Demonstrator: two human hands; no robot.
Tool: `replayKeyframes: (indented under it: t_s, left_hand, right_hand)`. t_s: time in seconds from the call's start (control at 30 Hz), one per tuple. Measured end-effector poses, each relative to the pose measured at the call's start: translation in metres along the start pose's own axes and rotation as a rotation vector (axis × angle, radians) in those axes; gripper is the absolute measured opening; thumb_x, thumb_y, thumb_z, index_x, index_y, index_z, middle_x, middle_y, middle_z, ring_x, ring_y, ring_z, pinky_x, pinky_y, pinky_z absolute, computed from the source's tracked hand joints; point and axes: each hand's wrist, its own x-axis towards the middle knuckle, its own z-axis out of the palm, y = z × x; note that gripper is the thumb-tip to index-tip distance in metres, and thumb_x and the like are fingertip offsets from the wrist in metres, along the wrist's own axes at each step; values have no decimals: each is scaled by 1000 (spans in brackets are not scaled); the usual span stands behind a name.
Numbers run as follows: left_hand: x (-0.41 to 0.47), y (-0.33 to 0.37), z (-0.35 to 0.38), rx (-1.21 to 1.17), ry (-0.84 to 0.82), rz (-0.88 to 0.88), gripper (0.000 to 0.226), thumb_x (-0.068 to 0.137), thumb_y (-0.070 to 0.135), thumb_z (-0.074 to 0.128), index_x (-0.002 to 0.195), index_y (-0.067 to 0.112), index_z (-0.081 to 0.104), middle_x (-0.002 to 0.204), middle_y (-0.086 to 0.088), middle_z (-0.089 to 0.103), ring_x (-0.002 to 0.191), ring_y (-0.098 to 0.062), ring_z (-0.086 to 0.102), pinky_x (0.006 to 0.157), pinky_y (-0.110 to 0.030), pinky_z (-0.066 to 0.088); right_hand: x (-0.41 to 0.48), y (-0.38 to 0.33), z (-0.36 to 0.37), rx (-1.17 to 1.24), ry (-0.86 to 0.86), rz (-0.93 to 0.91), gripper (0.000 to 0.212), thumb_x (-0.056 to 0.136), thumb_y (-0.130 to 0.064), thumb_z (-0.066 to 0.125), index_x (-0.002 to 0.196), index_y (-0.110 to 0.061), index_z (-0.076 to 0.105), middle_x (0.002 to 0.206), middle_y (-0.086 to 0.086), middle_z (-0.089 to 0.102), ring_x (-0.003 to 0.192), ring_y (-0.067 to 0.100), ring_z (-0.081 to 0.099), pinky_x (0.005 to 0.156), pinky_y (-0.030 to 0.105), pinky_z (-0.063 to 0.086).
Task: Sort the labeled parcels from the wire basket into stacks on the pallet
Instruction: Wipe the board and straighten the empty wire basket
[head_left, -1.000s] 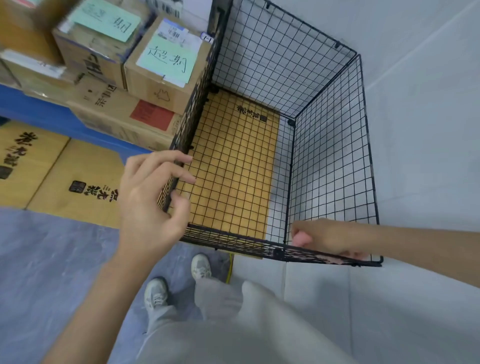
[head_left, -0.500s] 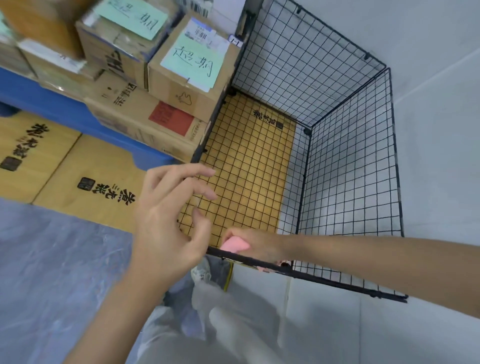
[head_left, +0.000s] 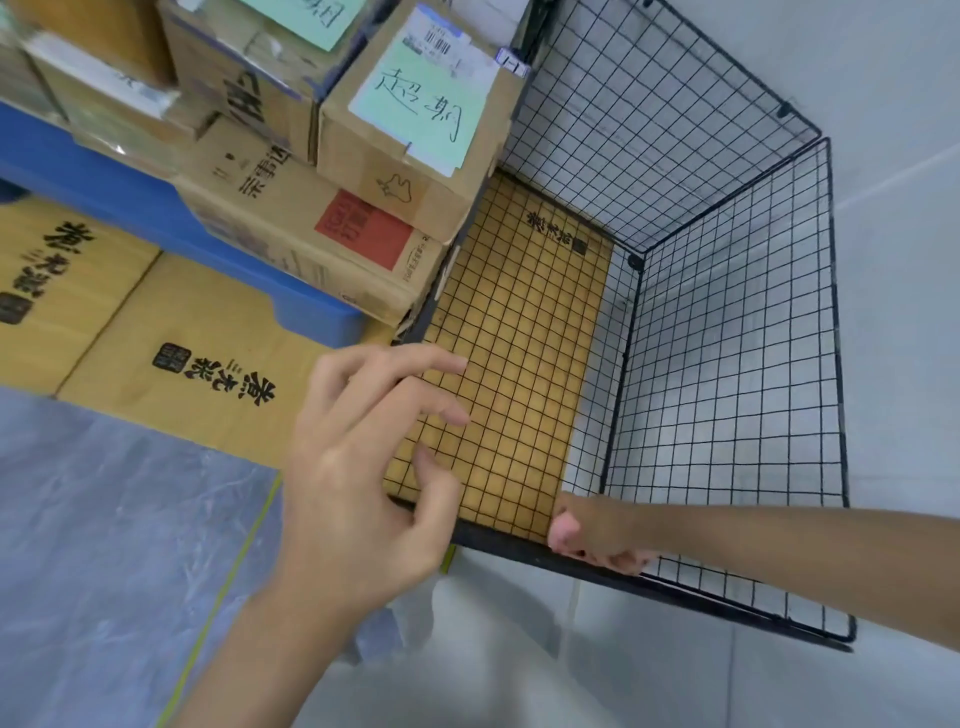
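Right hand (head_left: 597, 535) has slid along the basket (head_left: 727, 592) near rim, gripping it; left hand (head_left: 363, 478) hovers above its corner, fingers loosely spread.

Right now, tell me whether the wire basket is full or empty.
Empty: nothing lies in the wire basket; only flat cardboard shows at its bottom through the mesh.

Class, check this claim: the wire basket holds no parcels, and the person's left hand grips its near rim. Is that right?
Not quite. It is the right hand that grips the near rim of the wire basket, not the left. The left hand is open, fingers spread, at the basket's near left corner. The basket does hold no parcels. The head view shows this.
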Motion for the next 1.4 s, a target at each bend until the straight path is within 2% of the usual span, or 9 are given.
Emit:
replayKeyframes:
  t_s: [0.23,0.37,0.5,0.63,0.87,0.97,1.07,1.2,1.4]
  left_hand:
    - [1,1,0,-11,-5,-12,25,67,8,45,77,8,67,110,2,67,95,-28,53,91,-23,32]
    - [1,1,0,-20,4,-14,25,67,8,44,77,8,67,110,3,67,96,-28,53,91,-20,31]
    - [1,1,1,-36,16,-7,24,68,8,44,77,9,67,109,4,66,99,-26,52,92,-17,30]
    - [-1,0,0,-54,19,8,25,70,10,44,79,10,67,110,5,66,101,-23,51,92,-16,31]
    - [-3,-3,0,-75,28,13,25,72,12,44,80,12,67,110,8,65,104,-21,49,91,-14,31]
    - [-4,-3,0,-82,30,13,26,72,13,45,84,13,67,111,9,65,105,-20,49,91,-14,32]
    - [-6,-4,0,-115,39,19,30,71,14,47,95,13,65,119,5,62,111,-19,50,96,-14,31]
    - [-7,-4,1,-150,67,14,40,70,13,48,108,10,61,132,0,56,123,-15,49,104,-22,32]
    - [-11,-3,2,-163,98,-7,48,79,18,51,126,11,53,130,-1,54,126,-19,48,105,-38,40]
  right_hand:
    - [-16,-82,9,206,-69,-261,31,95,-21,57,98,-51,48,78,11,56,42,17,41,34,19,33]
    - [-53,-77,3,96,-2,-361,23,98,-26,59,107,-42,46,74,9,58,45,18,45,35,21,31]
    - [-68,-42,2,-90,62,-199,26,93,-24,60,106,-44,48,94,13,67,64,31,58,52,41,49]
    - [-109,-4,-13,-290,47,60,24,99,-17,53,117,-28,43,93,1,58,59,14,53,45,20,45]
    - [-127,-2,-16,-246,39,140,31,97,-8,48,122,-25,42,75,4,60,51,16,52,46,27,48]
    - [-141,-20,-14,-16,95,6,29,97,-15,56,119,-32,49,86,0,67,61,9,61,53,20,51]
    - [-155,-38,-6,84,174,-217,29,93,-27,65,116,-41,52,113,0,64,92,15,69,74,33,62]
    - [-172,-67,5,203,292,-503,35,94,-14,63,121,-33,52,112,-3,61,72,-3,65,60,17,54]
    - [-169,-99,21,180,404,-709,33,94,-21,65,123,-33,54,110,-8,63,86,3,68,71,25,58]
